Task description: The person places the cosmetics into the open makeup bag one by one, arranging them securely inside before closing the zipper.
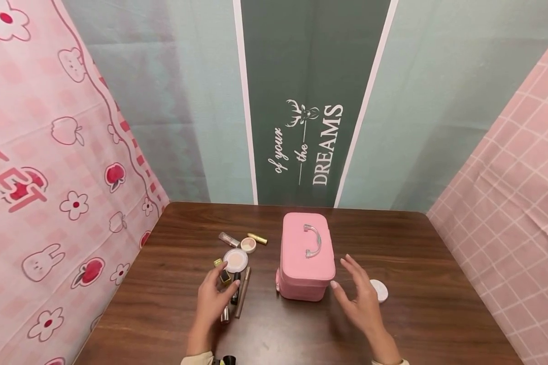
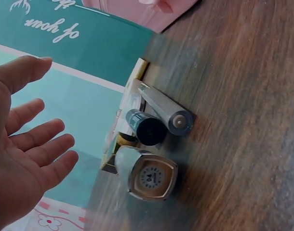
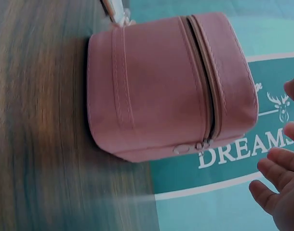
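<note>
A pink vanity case (image 1: 301,248) with a silver carry handle (image 1: 318,241) stands closed in the middle of the table. My right hand (image 1: 363,304) hovers beside its right side, fingers spread and holding nothing. In the right wrist view the zip (image 3: 205,77) runs below the lid, its pulls near the corner. My left hand (image 1: 211,301) is held over scattered makeup, fingers apart and nothing in them. Around it lie a round powder compact (image 1: 235,260), a long brown pencil-like tube (image 1: 243,294), a black-capped tube (image 2: 149,129) and a squarish bottle (image 2: 153,177) marked 04.
Behind the compact lie a small round palette (image 1: 248,245), a gold tube (image 1: 258,239) and a lip gloss tube (image 1: 229,240). A white round item (image 1: 380,291) lies right of my right hand. A black-capped item (image 1: 229,360) is at the near edge. Printed cloths surround the wooden table (image 1: 392,243).
</note>
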`<state>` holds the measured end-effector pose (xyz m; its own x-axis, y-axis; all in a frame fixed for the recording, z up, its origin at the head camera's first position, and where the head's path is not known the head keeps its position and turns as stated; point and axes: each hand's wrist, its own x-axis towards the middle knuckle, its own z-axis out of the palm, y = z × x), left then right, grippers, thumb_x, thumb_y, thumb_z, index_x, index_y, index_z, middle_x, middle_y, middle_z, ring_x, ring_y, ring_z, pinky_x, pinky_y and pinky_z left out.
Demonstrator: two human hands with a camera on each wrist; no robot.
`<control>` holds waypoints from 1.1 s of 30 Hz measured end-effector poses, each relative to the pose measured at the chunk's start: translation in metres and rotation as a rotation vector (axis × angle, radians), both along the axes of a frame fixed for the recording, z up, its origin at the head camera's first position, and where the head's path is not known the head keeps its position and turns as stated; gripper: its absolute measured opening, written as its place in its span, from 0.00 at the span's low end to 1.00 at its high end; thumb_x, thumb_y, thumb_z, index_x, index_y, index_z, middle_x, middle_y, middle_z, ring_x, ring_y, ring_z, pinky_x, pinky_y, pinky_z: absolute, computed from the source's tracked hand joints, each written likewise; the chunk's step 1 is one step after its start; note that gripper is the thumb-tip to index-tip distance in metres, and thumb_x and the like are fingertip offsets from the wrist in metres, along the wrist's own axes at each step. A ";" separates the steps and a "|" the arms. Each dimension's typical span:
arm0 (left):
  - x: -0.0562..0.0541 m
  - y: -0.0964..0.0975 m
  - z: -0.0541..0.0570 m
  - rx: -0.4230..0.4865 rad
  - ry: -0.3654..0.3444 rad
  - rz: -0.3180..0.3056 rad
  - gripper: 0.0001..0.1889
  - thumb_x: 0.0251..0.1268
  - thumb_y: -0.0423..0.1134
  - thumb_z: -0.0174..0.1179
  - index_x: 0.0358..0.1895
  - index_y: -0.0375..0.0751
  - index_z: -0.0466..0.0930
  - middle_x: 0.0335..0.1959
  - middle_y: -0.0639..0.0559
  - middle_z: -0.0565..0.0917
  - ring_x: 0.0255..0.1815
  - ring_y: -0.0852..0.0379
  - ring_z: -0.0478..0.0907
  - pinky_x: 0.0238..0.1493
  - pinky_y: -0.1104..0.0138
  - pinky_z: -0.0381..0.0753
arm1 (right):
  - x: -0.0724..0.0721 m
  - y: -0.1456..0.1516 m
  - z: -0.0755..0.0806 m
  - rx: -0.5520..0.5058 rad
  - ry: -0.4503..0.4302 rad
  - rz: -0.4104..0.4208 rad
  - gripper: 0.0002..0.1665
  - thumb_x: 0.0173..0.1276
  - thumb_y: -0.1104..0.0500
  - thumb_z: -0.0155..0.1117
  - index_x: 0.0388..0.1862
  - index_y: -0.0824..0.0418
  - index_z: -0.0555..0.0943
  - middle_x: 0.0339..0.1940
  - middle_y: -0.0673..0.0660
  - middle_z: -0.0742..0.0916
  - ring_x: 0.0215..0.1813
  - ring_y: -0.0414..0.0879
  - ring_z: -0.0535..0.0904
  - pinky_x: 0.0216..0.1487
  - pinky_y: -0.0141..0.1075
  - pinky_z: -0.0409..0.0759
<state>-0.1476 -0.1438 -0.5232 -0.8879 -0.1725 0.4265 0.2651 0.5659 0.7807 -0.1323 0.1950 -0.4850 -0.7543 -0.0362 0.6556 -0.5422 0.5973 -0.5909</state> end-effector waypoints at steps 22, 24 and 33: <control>-0.040 -0.013 -0.014 -0.043 0.014 -0.048 0.33 0.36 0.32 0.74 0.54 0.33 0.75 0.45 0.36 0.79 0.47 0.38 0.76 0.46 0.48 0.71 | -0.020 -0.034 0.008 0.106 0.050 0.083 0.34 0.47 0.59 0.73 0.56 0.67 0.75 0.61 0.66 0.73 0.60 0.60 0.68 0.55 0.56 0.62; -0.044 -0.015 -0.015 -0.043 0.005 -0.057 0.34 0.36 0.32 0.75 0.54 0.33 0.75 0.46 0.35 0.79 0.47 0.37 0.75 0.47 0.48 0.71 | -0.022 -0.037 0.008 0.127 0.047 0.096 0.34 0.49 0.57 0.72 0.56 0.66 0.75 0.61 0.66 0.73 0.61 0.60 0.67 0.55 0.57 0.61; -0.059 -0.021 -0.014 -0.110 -0.013 -0.087 0.33 0.35 0.32 0.74 0.53 0.32 0.76 0.47 0.38 0.78 0.52 0.37 0.72 0.52 0.48 0.68 | -0.037 -0.044 0.008 0.191 0.114 0.127 0.36 0.46 0.58 0.72 0.57 0.66 0.74 0.59 0.68 0.74 0.62 0.60 0.67 0.53 0.61 0.64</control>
